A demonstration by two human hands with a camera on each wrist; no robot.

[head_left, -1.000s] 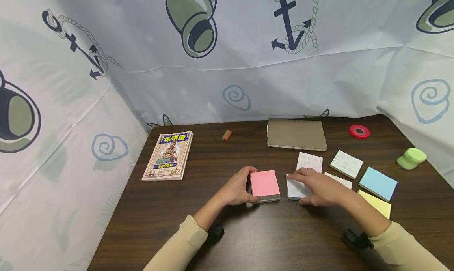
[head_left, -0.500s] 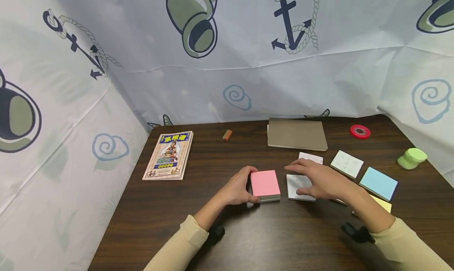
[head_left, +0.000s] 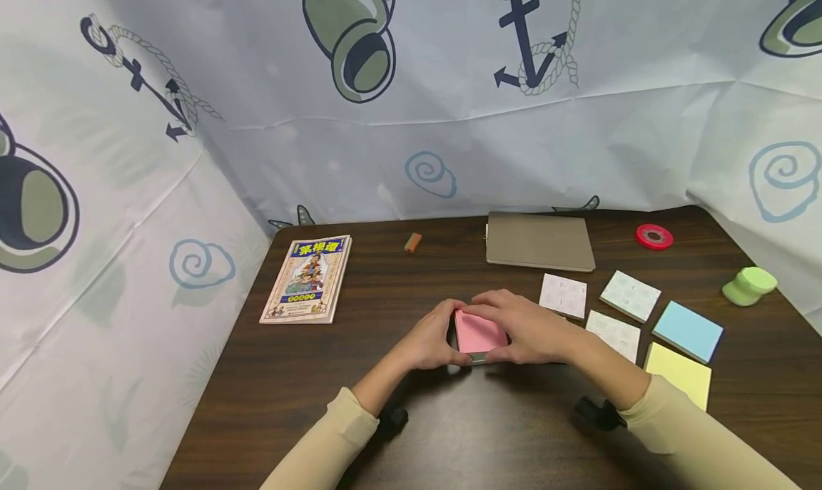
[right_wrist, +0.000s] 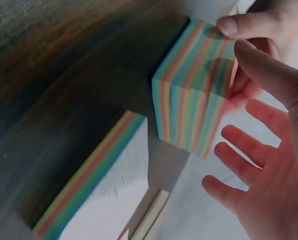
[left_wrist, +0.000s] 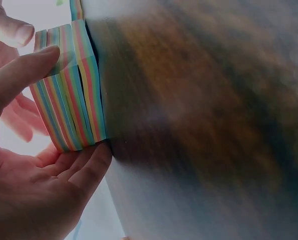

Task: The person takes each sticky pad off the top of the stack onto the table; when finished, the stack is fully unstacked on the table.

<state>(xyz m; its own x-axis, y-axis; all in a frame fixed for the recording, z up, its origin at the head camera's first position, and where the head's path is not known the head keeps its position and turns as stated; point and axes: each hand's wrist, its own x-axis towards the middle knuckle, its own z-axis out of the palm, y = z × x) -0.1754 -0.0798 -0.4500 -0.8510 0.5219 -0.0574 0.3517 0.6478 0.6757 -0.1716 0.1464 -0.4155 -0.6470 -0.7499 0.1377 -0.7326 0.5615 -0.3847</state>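
In the head view a stack of sticky note pads (head_left: 478, 334) with a pink top sits at mid-table. My left hand (head_left: 429, 342) holds it from the left, thumb at the near side and fingers round the far left. Striped edges of the stacked pads (left_wrist: 71, 95) show between that thumb and fingers in the left wrist view. My right hand (head_left: 529, 327) hovers over the stack's right side, fingers spread. In the right wrist view its thumb (right_wrist: 261, 62) lies at the stack's upper edge, while the other fingers stay apart from it. A white-topped pad (right_wrist: 111, 180) lies beside the stack.
Right of the hands lie more pads: pinkish-white (head_left: 563, 295), white (head_left: 630, 296), another white (head_left: 613, 334), blue (head_left: 688, 332) and yellow (head_left: 678, 376). Farther back are a grey-brown notebook (head_left: 539, 242), a red disc (head_left: 654, 237), an eraser (head_left: 413, 242), a green object (head_left: 749, 286) and a book (head_left: 306, 279).
My right hand has lifted off the white pad and moved left to the pink-topped stack. My left hand has stayed on the stack.
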